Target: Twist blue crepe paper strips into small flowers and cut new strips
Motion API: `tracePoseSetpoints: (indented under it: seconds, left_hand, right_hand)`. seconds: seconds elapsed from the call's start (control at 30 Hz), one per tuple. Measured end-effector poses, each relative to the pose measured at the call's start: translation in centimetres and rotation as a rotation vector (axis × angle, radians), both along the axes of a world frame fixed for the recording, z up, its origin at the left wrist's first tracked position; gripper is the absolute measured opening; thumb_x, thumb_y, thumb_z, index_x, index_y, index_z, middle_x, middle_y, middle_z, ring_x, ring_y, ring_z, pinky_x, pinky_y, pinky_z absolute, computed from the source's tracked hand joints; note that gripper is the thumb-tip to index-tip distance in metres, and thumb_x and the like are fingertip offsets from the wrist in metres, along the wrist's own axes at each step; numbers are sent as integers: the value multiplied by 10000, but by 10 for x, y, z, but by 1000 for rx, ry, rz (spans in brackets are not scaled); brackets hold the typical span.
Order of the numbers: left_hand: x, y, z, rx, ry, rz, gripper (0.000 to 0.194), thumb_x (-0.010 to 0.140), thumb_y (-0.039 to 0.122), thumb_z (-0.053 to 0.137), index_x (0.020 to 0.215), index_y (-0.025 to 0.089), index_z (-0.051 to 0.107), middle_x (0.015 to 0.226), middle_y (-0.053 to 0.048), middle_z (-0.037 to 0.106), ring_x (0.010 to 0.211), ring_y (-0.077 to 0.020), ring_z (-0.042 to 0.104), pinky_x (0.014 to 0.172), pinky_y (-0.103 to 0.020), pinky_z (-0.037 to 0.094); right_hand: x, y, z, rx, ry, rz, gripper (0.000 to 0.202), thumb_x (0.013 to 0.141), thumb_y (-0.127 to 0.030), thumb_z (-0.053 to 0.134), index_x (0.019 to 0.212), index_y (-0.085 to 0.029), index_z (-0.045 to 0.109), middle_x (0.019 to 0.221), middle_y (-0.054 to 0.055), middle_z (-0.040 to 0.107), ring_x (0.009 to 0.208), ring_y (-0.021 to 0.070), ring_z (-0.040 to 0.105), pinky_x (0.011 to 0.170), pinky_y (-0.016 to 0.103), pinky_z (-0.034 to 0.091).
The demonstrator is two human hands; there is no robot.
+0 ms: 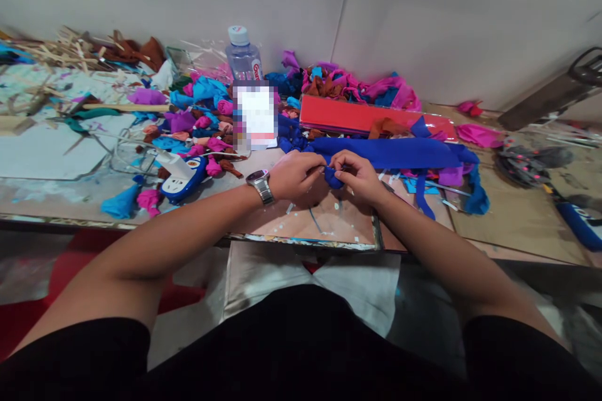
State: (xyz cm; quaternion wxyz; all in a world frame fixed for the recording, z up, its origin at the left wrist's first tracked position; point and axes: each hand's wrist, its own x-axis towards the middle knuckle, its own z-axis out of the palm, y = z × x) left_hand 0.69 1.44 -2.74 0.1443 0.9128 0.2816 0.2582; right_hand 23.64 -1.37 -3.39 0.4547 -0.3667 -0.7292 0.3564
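A small bunched roll of dark blue crepe paper (333, 179), shaped like a flower bud, is between my two hands above the table's front part. My right hand (358, 177) closes on it with thumb and fingertips from the right. On its other side, my left hand (295, 174), with a metal watch (260, 186) at the wrist, pinches at the bud's upper left edge. A long flat strip of blue crepe paper (395, 154) lies just behind my right hand. Several finished-looking blue rolls (290, 131) rest behind my left hand.
Left of my hands lie a blue-and-white power strip (184, 180) and many small coloured paper rolls (207, 97). A screen (256, 113), a bottle (243, 55) and red paper sheets (371, 114) stand or lie farther back. Wooden sticks (70, 50) pile at far left.
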Motion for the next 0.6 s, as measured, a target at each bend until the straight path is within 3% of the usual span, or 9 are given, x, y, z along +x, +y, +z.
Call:
tracePoseSetpoints:
  seconds: [0.3,0.47,0.6]
  left_hand:
    - [0,0,1,0,0,3,287,1065,331,430,1016,194,677,894,-39,711,833,-209,626,767,-372,373]
    - [0,-1,5,-103,-44,39,282,1051,347,440,972,192,661,838,-35,683,745,-188,576,701,-339,367]
    - [0,0,6,-241,-123,67,305,1050,378,440,903,191,630,771,-8,641,694,-163,544,667,-309,364]
  right_hand:
    - [0,0,-2,-35,27,-15,187,857,-348,731,784,-218,619,937,35,652,923,220,616,875,367,470]
    - [1,-2,-4,-116,144,-29,353,904,-515,755,1106,-256,626,1049,30,669,916,193,623,837,320,501]
    - [1,-5,-3,-87,73,11,616,829,-502,864,1329,-293,571,1198,48,661,1064,214,655,907,319,526]
